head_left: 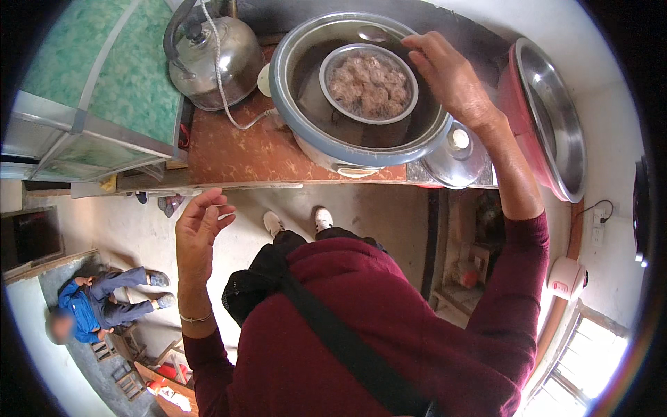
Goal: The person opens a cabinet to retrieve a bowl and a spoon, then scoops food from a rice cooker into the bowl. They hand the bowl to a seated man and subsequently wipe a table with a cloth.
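Observation:
My right hand (448,76) is over the far right rim of a large round electric pot (295,125), fingers reaching inward, slightly apart. No held thing shows in it. Just left of its fingertips, a shiny metal oval like a spoon bowl (373,33) lies by the pot's far wall; any handle is hidden. A round metal bowl (325,87) sits inside the pot, filled with several brownish-pink lumps of food (369,85). My left hand (201,226) hangs in front of the counter, empty, fingers loosely bent and apart.
A steel kettle (222,66) stands left of the pot on the brown counter (233,153), a white cord beside it. A glass lid (455,156) rests at the right. A large metal basin (559,118) leans by the wall. A seated person (83,309) is at the lower left.

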`<state>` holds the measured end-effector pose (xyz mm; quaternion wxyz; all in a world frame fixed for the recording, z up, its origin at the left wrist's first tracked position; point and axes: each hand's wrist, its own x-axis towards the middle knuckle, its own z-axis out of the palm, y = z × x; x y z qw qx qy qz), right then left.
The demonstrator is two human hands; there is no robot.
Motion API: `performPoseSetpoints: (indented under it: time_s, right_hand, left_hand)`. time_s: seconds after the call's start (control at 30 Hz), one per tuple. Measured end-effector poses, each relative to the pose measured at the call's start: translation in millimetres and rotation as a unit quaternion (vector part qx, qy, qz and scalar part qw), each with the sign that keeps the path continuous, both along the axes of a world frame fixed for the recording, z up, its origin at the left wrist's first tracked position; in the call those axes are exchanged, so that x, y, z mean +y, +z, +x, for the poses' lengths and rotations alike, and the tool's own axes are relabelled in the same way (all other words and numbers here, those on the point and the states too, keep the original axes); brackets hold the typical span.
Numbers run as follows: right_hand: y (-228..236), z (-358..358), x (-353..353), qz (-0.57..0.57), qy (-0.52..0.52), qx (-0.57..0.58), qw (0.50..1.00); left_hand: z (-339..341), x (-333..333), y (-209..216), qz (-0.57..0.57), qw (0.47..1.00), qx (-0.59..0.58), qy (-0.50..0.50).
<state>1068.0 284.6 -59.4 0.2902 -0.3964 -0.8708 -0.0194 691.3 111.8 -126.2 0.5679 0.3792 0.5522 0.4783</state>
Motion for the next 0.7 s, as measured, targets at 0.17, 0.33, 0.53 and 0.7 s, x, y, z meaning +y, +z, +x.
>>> performPoseSetpoints:
  time_s: [0.17,0.33,0.53,0.7]
  right_hand:
    - [-15.3,-0.4,11.1,0.048,0.063,-0.099,0.992]
    - [-29.8,5.7,20.9,0.037,0.079,-0.121,0.989]
    - [-45.3,11.3,24.9,0.002,0.058,-0.129,0.99]
    - [-45.6,11.7,19.1,-0.085,0.006,-0.097,0.992]
  left_hand:
    - [-2.3,-1.0,-2.1,0.001,1.0,-0.013,-0.001]
    - [-3.0,0.4,-2.0,0.002,1.0,-0.013,-0.007]
    - [-5.3,2.3,-2.7,-0.001,1.0,-0.005,-0.02]
    - [-7.0,3.1,-3.4,0.001,1.0,-0.008,-0.02]
